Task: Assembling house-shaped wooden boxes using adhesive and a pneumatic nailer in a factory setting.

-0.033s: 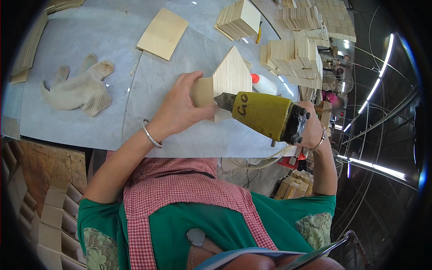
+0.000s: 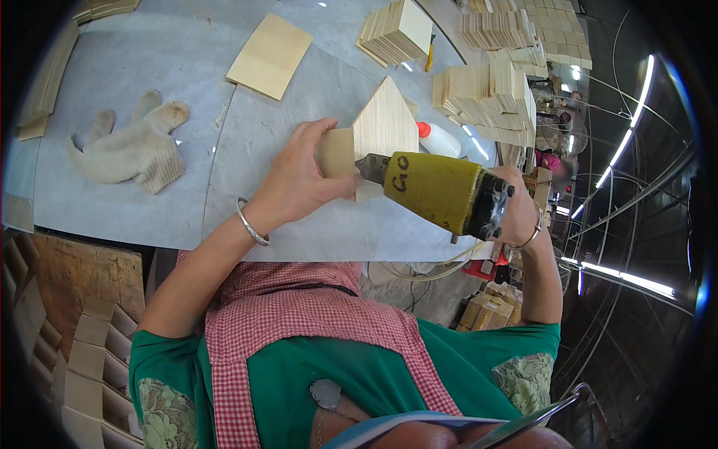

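Note:
My left hand [image 2: 299, 176] is closed round the side of a small pale wooden box [image 2: 385, 123] with a pointed, house-shaped end panel, standing on the table. The thumb presses low on it, by the joint between the side board and the panel. My right hand [image 2: 517, 213] grips a yellow air nail gun [image 2: 434, 191], mostly behind the tool's body, so the handle and trigger are hidden. The gun's metal nose meets the box's edge near my left thumb. A white bottle with a red cap [image 2: 441, 141] lies just beyond the gun.
A flat wooden board [image 2: 271, 56] lies ahead on the grey table [image 2: 247, 165]. Stacks of thin boards [image 2: 400, 34] stand at the back, with more [image 2: 486, 101] to the right. A work glove [image 2: 134, 150] rests on the left. Wooden pieces [image 2: 90, 352] are stacked below the table's left edge.

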`<state>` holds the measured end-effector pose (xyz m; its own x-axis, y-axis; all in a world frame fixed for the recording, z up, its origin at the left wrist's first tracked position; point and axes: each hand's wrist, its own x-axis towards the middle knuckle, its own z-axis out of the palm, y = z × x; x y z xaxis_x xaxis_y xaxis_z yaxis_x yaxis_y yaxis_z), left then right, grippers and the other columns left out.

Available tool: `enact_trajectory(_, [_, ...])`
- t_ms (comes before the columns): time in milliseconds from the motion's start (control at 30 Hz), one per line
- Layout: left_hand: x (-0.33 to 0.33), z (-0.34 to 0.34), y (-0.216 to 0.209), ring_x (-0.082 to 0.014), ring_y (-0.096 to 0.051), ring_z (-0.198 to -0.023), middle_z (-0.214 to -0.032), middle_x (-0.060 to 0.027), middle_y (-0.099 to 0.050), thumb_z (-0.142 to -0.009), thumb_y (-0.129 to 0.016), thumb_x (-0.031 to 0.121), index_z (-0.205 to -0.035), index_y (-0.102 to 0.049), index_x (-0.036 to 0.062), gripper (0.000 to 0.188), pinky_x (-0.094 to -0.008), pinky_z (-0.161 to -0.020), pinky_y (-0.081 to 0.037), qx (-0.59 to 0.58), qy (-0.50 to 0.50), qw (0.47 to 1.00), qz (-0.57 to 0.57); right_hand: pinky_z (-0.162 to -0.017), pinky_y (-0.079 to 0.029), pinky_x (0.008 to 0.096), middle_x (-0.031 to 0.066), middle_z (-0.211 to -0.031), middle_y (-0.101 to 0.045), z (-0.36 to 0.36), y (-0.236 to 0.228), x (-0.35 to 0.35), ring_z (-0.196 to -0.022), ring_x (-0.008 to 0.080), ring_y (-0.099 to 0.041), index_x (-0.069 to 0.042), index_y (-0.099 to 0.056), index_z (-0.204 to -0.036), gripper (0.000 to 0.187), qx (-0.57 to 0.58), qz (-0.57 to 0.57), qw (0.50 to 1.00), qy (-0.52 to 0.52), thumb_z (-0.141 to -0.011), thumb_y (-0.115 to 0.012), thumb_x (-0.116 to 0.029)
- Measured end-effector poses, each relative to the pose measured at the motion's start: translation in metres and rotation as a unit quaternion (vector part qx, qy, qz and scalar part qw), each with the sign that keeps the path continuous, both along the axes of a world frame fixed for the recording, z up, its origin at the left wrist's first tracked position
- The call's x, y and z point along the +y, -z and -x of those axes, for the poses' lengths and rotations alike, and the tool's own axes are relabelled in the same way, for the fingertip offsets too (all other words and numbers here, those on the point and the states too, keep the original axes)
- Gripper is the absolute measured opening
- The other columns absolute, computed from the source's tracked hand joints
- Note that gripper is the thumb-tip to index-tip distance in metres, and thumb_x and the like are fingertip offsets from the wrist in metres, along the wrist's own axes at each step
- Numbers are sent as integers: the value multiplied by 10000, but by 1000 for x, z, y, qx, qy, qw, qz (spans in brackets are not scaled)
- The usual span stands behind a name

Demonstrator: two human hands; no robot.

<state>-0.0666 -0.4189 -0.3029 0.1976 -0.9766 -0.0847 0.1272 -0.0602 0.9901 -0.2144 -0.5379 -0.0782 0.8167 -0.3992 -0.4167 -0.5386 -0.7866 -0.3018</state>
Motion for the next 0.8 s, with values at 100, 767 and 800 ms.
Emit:
enact_trajectory(100, [2, 0, 4, -79, -528, -648, -1200, -116, -457, -711, -750, 163, -1339, -389, -40, 752, -220, -561, -460, 5, -5, 1000, 9, -626, -499, 365, 210, -728, -619, -8, -3, 1, -654, 389, -593, 1, -648, -972, 391, 28, -10, 999, -42, -598, -708, -94])
enact_trajectory(767, [-6, 5, -22, -75, -486, -575, -690, -7, -527, -810, -591, 163, -1368, -370, 0, 622, -207, -504, -374, 77, -5, 996, -48, -647, -517, 454, 194, -752, -661, 233, 131, 26, -721, 360, -660, -32, -598, -959, 391, 57, 276, 856, 433, -761, -701, -353])
enact_trajectory(800, [-7, 4, -21, -77, -493, -599, -684, -9, -523, -811, -598, 163, -1383, -351, -7, 646, -211, -516, -375, 82, -7, 995, -49, -650, -519, 454, 193, -790, -666, 241, 141, 26, -733, 360, -662, -39, -567, -1037, 439, 75, 281, 850, 439, -768, -695, -361])
